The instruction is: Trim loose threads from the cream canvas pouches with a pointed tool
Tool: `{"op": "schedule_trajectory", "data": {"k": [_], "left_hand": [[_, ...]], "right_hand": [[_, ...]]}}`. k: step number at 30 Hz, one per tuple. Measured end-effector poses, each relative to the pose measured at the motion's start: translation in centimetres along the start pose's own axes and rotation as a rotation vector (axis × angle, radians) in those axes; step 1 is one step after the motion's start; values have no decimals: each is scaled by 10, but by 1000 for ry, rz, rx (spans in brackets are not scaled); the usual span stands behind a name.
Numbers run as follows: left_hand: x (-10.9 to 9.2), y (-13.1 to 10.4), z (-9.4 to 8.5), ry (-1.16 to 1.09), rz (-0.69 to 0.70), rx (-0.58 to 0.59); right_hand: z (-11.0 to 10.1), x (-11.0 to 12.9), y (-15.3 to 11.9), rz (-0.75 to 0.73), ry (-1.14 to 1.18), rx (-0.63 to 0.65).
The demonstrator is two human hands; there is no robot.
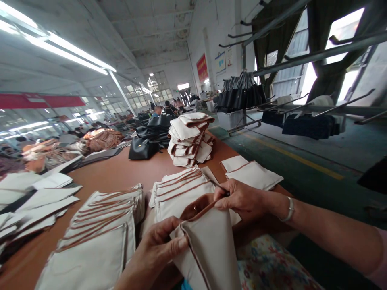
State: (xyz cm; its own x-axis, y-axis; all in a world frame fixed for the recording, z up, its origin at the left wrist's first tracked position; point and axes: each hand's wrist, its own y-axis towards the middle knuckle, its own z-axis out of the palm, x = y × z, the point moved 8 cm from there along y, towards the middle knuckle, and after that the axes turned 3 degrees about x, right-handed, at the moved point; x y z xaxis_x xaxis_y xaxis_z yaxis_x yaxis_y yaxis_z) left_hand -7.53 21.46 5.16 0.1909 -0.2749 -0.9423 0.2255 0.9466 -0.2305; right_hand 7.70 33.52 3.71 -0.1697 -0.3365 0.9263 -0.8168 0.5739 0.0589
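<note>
A cream pouch-like piece with a brown lining [211,245] is held up in front of me, its top edge spread apart. My left hand [165,243] pinches its near left corner, thumb on the outside. My right hand [238,196] grips the far end of the brown-edged rim. A thin dark tool [222,187] pokes out from the right hand's fingers; its kind is hard to make out. Just behind the held pouch lies a row of overlapping cream pouches [178,193]. Left of my left hand is a larger fanned stack of cream pouches [93,237].
A tall pile of folded cream pieces [192,141] and black bags [145,147] stand farther back on the brown table [111,173]. Two cream pieces [256,175] lie at the right edge. Loose white sheets [39,197] cover the left. A metal rack [302,60] stands right.
</note>
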Motion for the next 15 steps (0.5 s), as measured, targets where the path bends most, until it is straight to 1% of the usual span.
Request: {"op": "schedule_trajectory", "data": {"k": [2, 3, 4, 5, 7, 9, 12, 15], "left_hand": [[-2, 1, 14, -6, 0, 23], [-2, 2, 19, -19, 1, 26], [0, 3, 23, -37, 5, 18], [3, 3, 25, -47, 10, 4], [10, 4, 25, -17, 14, -33], [14, 4, 24, 56, 12, -70], [13, 4, 24, 132, 24, -95], [6, 4, 29, 124, 74, -94]], "right_hand": [[-2, 13, -1, -85, -244, -36], [-1, 23, -3, -134, -324, -61], [1, 34, -6, -187, -349, -72], [4, 46, -9, -234, -322, -65], [15, 66, -13, -299, -212, -6], [26, 78, -17, -317, -187, 67], [33, 83, -19, -281, -254, 101], [31, 87, -22, -287, -255, 64]]}}
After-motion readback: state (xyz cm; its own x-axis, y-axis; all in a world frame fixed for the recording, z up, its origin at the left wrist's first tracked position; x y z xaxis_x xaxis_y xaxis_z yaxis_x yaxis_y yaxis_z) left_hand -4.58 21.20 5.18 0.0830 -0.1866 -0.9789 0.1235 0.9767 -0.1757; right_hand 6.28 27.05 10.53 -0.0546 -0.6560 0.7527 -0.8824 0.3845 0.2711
